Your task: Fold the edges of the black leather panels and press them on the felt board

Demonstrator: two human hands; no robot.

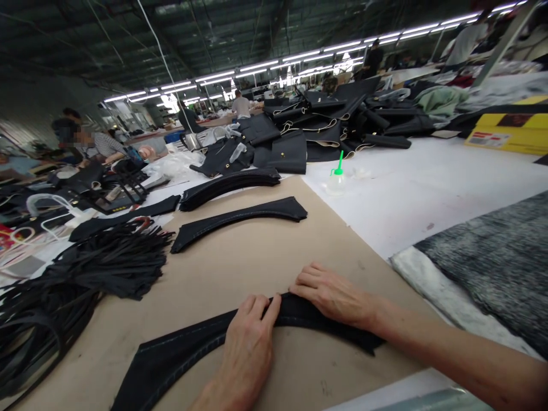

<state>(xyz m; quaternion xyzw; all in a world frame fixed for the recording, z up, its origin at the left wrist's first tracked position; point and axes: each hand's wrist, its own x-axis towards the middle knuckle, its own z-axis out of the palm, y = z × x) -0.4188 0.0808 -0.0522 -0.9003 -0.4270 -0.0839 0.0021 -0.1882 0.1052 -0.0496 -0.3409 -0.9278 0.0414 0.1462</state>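
Observation:
A curved black piece of fabric or leather (180, 343), with pale stitch lines along its length, lies across the tan board (325, 365) in front of me. My left hand (250, 342) rests over its middle, thumb and fingers closed at the upper edge. Just to the right, my right hand (329, 294) has its fingers curled over the same edge. What lies under the fingertips is hidden. Farther up the board is a similar curved black piece (240, 221), and behind that a stack of curved black pieces (231, 187).
Black strips (111, 262) are heaped at left. A bottle with a green nozzle (336, 181) stands on the white table (398, 188). Black bag-like pieces (325, 123) pile up behind. Grey fuzzy material (500, 268) and a yellow box (509, 134) are at right. People work in the background.

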